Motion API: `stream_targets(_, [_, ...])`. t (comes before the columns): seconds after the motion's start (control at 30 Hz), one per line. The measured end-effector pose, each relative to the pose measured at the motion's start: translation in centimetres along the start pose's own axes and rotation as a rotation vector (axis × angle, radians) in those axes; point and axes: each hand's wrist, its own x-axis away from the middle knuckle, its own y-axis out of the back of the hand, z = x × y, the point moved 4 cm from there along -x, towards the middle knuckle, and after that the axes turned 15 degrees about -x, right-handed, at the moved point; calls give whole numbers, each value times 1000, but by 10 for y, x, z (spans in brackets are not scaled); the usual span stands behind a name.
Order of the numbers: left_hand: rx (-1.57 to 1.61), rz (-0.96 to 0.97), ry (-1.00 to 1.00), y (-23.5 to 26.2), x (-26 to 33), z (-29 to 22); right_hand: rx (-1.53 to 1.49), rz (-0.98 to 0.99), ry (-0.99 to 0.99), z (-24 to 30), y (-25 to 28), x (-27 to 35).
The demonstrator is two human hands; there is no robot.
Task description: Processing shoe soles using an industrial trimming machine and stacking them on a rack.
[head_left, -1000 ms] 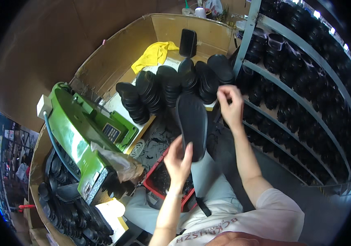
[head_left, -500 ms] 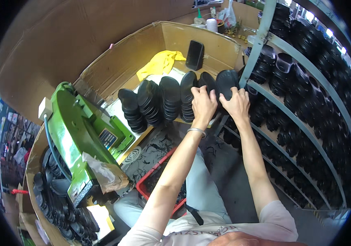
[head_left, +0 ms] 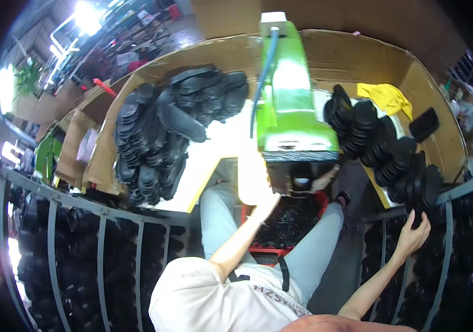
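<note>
At the right, my right hand reaches up to the near end of the black shoe soles. Its thumb and fingers sit either side of a dark sole end. My left hand is at the front of the green press-like machine, low beside its dark head. Glare blurs those fingers, so what they hold, if anything, is hidden. More upright stacks of soles stand in a row between the machine and my right hand.
A large pile of black soles fills the left of the cardboard-walled table. A yellow cloth and a dark flat block lie at the right. Below is a red crate of black scraps. Metal racks flank me.
My view has swung left toward the machine. My left hand has left the sole stacks and moved to the machine's front. My right hand stays by the right-end stacks, now at their near end.
</note>
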Motion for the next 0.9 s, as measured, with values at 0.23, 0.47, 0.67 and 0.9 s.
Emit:
stream_targets(0.23, [773, -770, 923, 109, -121, 158, -325, 236, -168, 41, -42, 76])
stream_targets(0.47, [520, -584, 818, 128, -137, 199, -616, 463, -205, 139, -58, 134])
stream_targets(0.67, [100, -480, 297, 176, -8, 78, -1124, 968, -403, 198, -88, 206])
stream_targets(0.9, [385, 4, 93, 164, 40, -24, -1411, 1069, -562, 201, -72, 234])
